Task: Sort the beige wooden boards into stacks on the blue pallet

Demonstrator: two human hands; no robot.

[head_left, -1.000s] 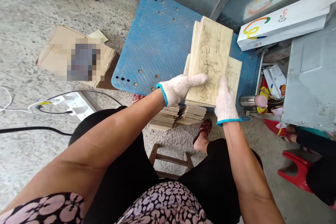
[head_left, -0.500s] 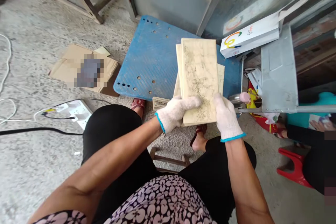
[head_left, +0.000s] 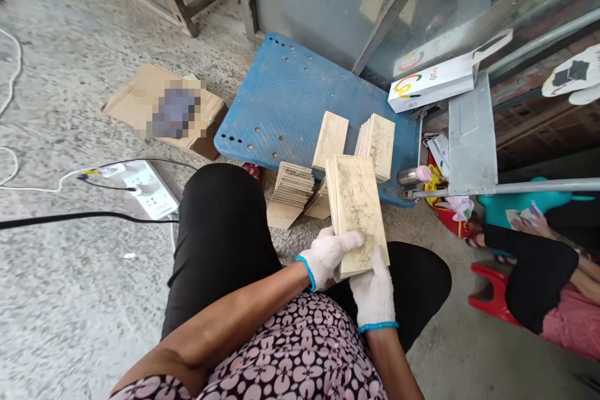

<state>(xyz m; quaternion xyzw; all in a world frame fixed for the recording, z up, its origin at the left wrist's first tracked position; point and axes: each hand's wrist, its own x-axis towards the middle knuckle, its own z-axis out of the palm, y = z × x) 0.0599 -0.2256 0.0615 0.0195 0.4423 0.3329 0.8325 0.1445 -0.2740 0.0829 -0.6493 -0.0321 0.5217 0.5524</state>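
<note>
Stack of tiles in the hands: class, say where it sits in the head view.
In the head view, the stack of tiles sits low, right of centre, between the gloved left hand and gloved right hand, in front of the blue perforated pallet.

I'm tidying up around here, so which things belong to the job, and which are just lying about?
Part of the job:
- cream tile stack, held by left grip and right grip
- two tile stacks on the blue perforated board
- floor tile stack

Lying about:
- flattened cardboard box
- power strip
- white paper bag
</note>
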